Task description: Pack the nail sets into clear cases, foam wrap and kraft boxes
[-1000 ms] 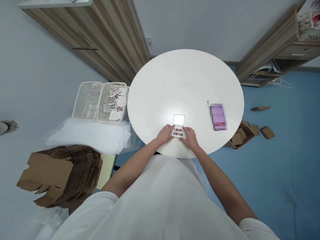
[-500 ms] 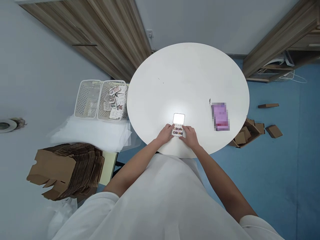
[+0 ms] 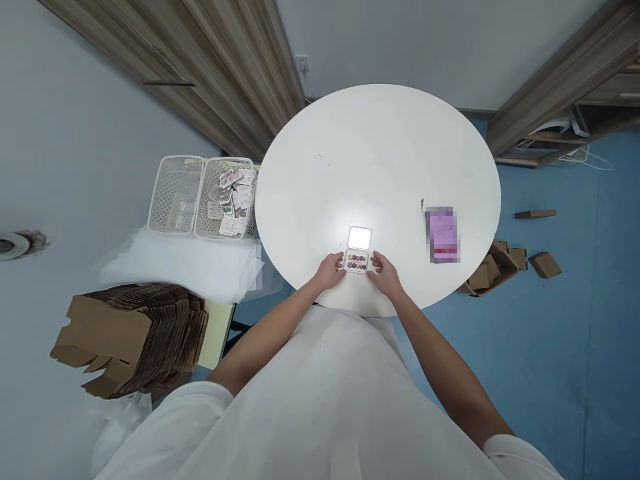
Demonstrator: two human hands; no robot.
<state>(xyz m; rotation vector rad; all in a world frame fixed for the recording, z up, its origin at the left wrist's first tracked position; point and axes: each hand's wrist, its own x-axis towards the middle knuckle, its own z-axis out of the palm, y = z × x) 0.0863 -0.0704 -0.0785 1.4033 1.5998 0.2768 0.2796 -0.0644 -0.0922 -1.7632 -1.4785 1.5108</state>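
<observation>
A small clear case [image 3: 357, 261] lies near the front edge of the white oval table [image 3: 390, 147], its lid raised at the back. Inside it are two rows of small round, coloured pieces. At the case's left side is my left hand [image 3: 330, 271], fingers apart, the tips at or very near its edge. My right hand [image 3: 385, 274] is just off the right side, its fingers parted with nothing between them. Further right on the table lies a purple and pink item [image 3: 443, 235], blurred by pixels.
Left of the table stand a white basket of printed cards [image 3: 250, 175] and another basket [image 3: 156, 200], with translucent sheets [image 3: 175, 261] and stacked flat cardboard [image 3: 113, 330] nearer me. An open box of cardboard pieces [image 3: 510, 267] sits on the floor at right.
Both hands have loosened from the case; the right hand has drawn away to the right and its fingers have spread. The view has shifted slightly.
</observation>
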